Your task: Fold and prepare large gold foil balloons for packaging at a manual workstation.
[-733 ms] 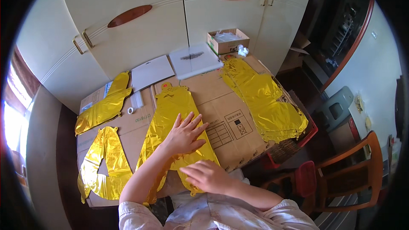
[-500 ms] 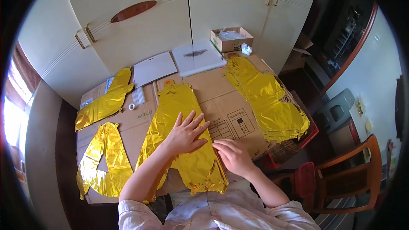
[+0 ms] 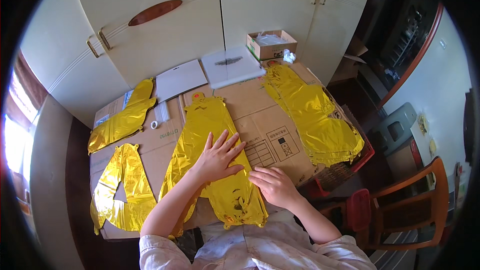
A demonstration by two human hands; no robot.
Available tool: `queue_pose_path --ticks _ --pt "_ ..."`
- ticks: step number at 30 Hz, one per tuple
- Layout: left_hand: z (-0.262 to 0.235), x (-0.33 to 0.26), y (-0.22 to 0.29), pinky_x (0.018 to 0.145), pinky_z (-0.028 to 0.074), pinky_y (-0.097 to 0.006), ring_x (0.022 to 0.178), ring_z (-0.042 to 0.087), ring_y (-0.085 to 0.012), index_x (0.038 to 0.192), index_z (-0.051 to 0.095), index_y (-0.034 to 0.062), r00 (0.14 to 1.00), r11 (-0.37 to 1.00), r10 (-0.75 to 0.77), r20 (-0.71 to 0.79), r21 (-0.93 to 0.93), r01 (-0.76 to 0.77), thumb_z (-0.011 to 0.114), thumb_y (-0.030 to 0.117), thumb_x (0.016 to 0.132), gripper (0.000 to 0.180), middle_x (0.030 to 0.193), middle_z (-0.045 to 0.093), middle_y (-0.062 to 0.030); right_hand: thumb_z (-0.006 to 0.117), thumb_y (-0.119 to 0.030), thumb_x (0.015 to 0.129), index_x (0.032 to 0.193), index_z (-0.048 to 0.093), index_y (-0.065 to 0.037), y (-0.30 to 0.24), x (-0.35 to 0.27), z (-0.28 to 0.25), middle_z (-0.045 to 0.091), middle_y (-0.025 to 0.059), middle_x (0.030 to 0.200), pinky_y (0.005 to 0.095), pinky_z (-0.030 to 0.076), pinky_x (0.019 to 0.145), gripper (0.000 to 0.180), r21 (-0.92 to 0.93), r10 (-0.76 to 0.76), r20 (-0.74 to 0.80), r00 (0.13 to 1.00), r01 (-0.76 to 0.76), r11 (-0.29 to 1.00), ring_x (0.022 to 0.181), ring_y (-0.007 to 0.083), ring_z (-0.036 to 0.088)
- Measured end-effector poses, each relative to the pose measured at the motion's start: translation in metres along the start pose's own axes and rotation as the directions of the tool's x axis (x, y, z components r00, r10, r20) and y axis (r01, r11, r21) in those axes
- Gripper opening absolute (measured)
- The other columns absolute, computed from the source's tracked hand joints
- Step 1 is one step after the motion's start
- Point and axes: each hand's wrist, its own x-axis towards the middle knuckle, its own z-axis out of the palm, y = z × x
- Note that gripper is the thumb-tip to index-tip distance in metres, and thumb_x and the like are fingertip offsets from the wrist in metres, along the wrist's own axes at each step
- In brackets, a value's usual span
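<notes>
A flat gold foil balloon [image 3: 202, 122], shaped like a letter, lies in front of me at the middle of the cardboard-covered table. My left hand [image 3: 216, 160] rests on it palm down, open, with fingers spread. At the balloon's right edge is my right hand [image 3: 272, 185], its fingers drawn together and touching the foil, the fingertips partly hidden. Creases run through the balloon's near end by my body. To the left lie an A-shaped gold foil balloon [image 3: 135, 170] and another gold foil balloon [image 3: 117, 125] behind it. A wide gold foil balloon [image 3: 310, 115] lies at the right.
At the back are a white sheet [image 3: 181, 81], a clear plastic sheet [image 3: 232, 70] and a small open carton [image 3: 274, 50] with crumpled white paper [image 3: 289, 56] beside it. A tape roll [image 3: 154, 125] sits on the cardboard [image 3: 250, 112]. A wooden chair [image 3: 407, 202] stands right.
My right hand has shifted slightly left onto the balloon's edge. That near right edge, raised before, now lies flatter. The left hand has stayed in place.
</notes>
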Motion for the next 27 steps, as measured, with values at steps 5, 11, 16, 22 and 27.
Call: queue_pose_path --ticks 5,11,16,22,27 --pt "-0.003 0.001 0.002 0.113 0.015 -0.065 0.144 0.024 -0.0388 0.150 0.034 0.0192 1.000 1.000 -0.006 -0.002 -0.015 0.006 0.055 0.060 0.087 0.078 0.155 0.032 -0.0135 0.062 -0.006 0.083 0.111 0.067 -0.007 -0.002 0.000 -0.002 0.066 0.0048 0.118 0.0374 0.045 0.095 0.028 -0.021 0.017 0.010 1.000 -0.017 1.000 0.115 0.0194 0.059" --pt "-0.004 0.002 0.000 0.112 0.016 -0.066 0.143 0.025 -0.0397 0.151 0.033 0.0187 1.000 1.000 0.001 -0.014 -0.008 -0.001 0.056 0.061 0.086 0.080 0.154 0.032 -0.0148 0.065 -0.009 0.081 0.103 0.066 -0.008 -0.010 -0.002 -0.014 0.065 0.0032 0.108 0.0389 0.044 0.093 0.022 -0.008 0.059 -0.090 0.994 -0.060 0.998 0.108 0.0202 0.060" --pt "-0.004 0.002 -0.002 0.112 0.017 -0.066 0.143 0.025 -0.0405 0.150 0.034 0.0192 1.000 1.000 0.014 -0.021 0.003 -0.014 0.055 0.063 0.086 0.081 0.154 0.033 -0.0149 0.067 -0.016 0.082 0.098 0.065 -0.010 -0.021 -0.014 -0.018 0.065 0.0015 0.101 0.0398 0.043 0.091 0.017 -0.010 0.050 -0.042 0.998 -0.051 0.999 0.105 0.0200 0.059" --pt "-0.004 0.001 0.000 0.112 0.017 -0.067 0.144 0.024 -0.0397 0.149 0.037 0.0212 1.000 1.000 -0.014 -0.016 0.006 0.014 0.054 0.064 0.086 0.078 0.154 0.033 -0.0135 0.067 -0.017 0.083 0.099 0.066 -0.009 -0.027 -0.014 -0.011 0.065 0.0018 0.105 0.0399 0.042 0.091 0.018 -0.017 0.045 -0.028 0.999 -0.046 0.999 0.107 0.0196 0.059" --pt "-0.005 0.001 0.002 0.112 0.015 -0.068 0.145 0.022 -0.0396 0.149 0.037 0.0209 1.000 1.000 -0.021 0.006 -0.009 0.021 0.054 0.064 0.087 0.078 0.154 0.032 -0.0139 0.066 -0.017 0.084 0.101 0.067 -0.009 -0.027 -0.014 -0.009 0.064 0.0019 0.107 0.0397 0.042 0.092 0.019 -0.019 0.042 -0.033 0.999 -0.042 0.999 0.107 0.0196 0.058"
